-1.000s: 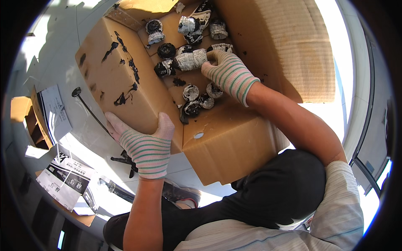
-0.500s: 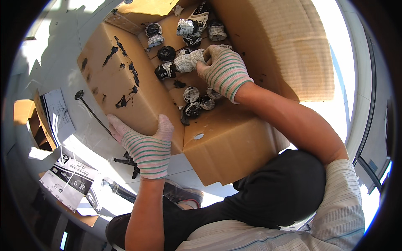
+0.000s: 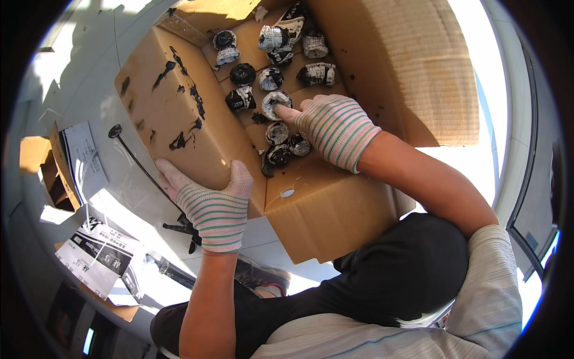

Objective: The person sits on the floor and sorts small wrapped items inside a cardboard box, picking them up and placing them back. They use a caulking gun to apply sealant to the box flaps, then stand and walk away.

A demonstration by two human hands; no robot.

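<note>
My left hand, in a pink-and-green striped glove, grips the near edge of the left flap of a cardboard box. Its thumb lies on the flap, and some fingertips are hidden beyond the edge. Inside the box my right hand, gloved alike, has a finger at the hollow end of a crumpled paper-wrapped roll. Its other fingers are curled and partly hidden. Around it sit several similar black-and-white rolls, among them a dark round one and one lying on its side.
Black sticky smears mark the left flap. A thin dark rod with a round head leans beside the box. Left on the floor are a small open carton and a printed white-and-black carton. My bent knee is close to the near flap.
My right hand has moved slightly down and right. The roll it held lengthwise now has its round end facing up. Rolls behind it have come into sight. My left hand stays on the flap.
</note>
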